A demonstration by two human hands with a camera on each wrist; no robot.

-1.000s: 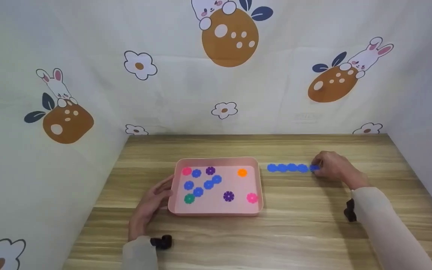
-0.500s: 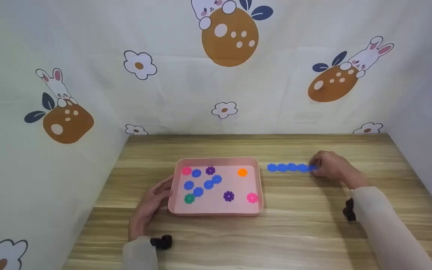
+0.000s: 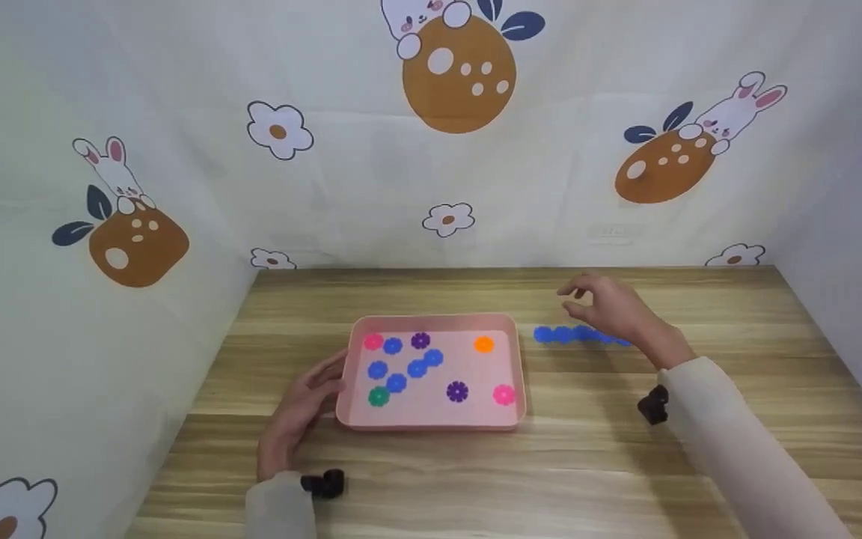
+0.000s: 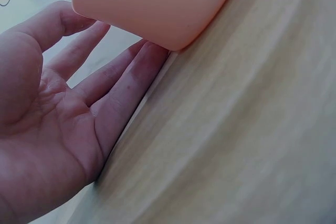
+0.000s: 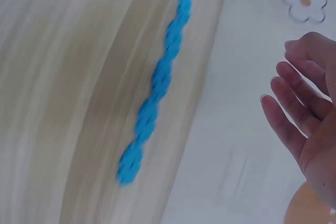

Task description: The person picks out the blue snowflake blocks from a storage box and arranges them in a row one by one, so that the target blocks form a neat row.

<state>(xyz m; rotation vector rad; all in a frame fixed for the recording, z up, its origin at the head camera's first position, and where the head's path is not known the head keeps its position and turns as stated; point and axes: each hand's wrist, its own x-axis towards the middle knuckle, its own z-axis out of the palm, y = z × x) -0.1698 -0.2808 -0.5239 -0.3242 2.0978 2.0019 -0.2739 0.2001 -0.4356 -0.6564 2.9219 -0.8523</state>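
Note:
My left hand (image 3: pixel 302 404) rests at the left side of a shallow pink tray (image 3: pixel 420 412). Its fingers touch the tray's outer wall in the left wrist view, fairly straight, with the thumb bent. Over a row of blue flower-shaped plastic discs (image 3: pixel 564 335) hovers my right hand (image 3: pixel 618 308), holding nothing, its fingers loosely bent. That row lies on the table right of the tray, its discs close together or overlapping, and the hand partly hides it in the head view. The right wrist view shows the whole blue row (image 5: pixel 153 95), apart from the fingers.
Inside the tray lie several more blue discs (image 3: pixel 377 370), two purple discs (image 3: pixel 457 391), two pink discs (image 3: pixel 503 394), a green disc (image 3: pixel 378 396) and an orange disc (image 3: pixel 483 344). A patterned cloth (image 3: pixel 356 187) stands behind the wooden table (image 3: pixel 476 479).
My right hand has let go of the blue disc at the row's right end, then lifted and moved left over the row. That disc now sits against its neighbour. My left hand stays put.

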